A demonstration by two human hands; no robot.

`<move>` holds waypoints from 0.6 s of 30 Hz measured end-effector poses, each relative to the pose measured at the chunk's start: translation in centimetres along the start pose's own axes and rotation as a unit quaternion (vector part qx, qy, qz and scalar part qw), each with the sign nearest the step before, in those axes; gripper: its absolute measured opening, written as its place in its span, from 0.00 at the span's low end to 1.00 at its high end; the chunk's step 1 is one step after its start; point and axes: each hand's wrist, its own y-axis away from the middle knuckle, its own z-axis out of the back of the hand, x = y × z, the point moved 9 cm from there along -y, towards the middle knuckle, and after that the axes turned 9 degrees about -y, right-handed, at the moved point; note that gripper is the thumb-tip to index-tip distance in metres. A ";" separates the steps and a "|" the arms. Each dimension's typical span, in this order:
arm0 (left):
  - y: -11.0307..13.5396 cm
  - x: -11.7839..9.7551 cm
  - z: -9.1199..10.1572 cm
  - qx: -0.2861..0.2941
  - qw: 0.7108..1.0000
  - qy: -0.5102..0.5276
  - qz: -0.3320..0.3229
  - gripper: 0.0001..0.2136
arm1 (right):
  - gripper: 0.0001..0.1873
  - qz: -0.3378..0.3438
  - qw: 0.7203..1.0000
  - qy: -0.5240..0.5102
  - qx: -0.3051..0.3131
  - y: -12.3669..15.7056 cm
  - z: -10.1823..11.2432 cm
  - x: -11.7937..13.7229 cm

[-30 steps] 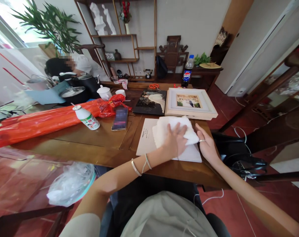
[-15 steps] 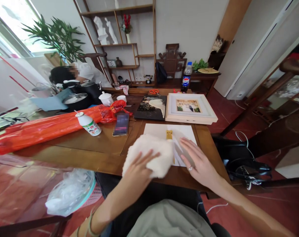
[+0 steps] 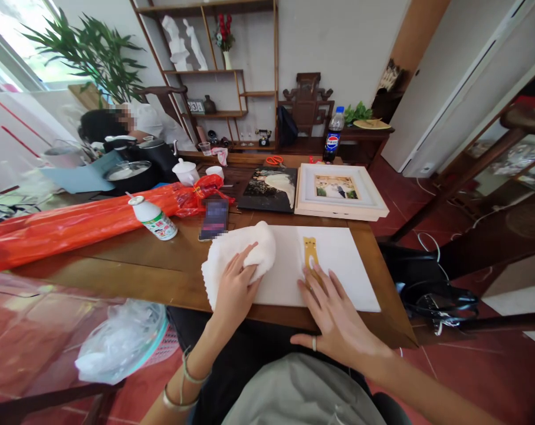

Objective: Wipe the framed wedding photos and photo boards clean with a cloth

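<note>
My left hand (image 3: 236, 286) rests on a bunched white fluffy cloth (image 3: 220, 260), with fingers closed over its folds. Under the cloth's right side lies a flat white rectangular thing (image 3: 355, 265), which looks like an open book or folder; its left part is covered. A yellow animal-shaped strip (image 3: 310, 245) with a small face lies on its right half. My right hand (image 3: 335, 313) is laid flat, fingers spread, over the lower end of that strip, hiding part of it. A ring is on this hand.
Behind are a dark photo panel (image 3: 269, 189), a white framed photo (image 3: 364, 195), orange scissors (image 3: 274, 160) and a cola bottle (image 3: 333, 136). Leftward are a phone (image 3: 214, 218), a white bottle (image 3: 154, 218) and a long red wrapped bundle (image 3: 94, 215). Another person (image 3: 147, 127) sits at the far left.
My left hand has moved the cloth left and down onto the table. My right hand has come down onto the yellow strip. More of the white thing's surface shows.
</note>
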 end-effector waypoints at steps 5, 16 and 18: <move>0.0 1.3 -0.6 -0.008 0.998 0.053 0.042 0.06 | 0.34 -0.035 0.997 0.040 -0.051 3.4 0.0 0.2; 0.0 3.3 1.4 -0.068 0.975 0.145 0.155 0.08 | 0.33 0.106 0.985 0.004 -0.133 6.1 10.2 1.2; 0.0 3.2 0.9 -0.047 0.977 0.145 0.150 0.07 | 0.32 0.098 0.977 -0.021 -0.186 5.7 14.0 0.8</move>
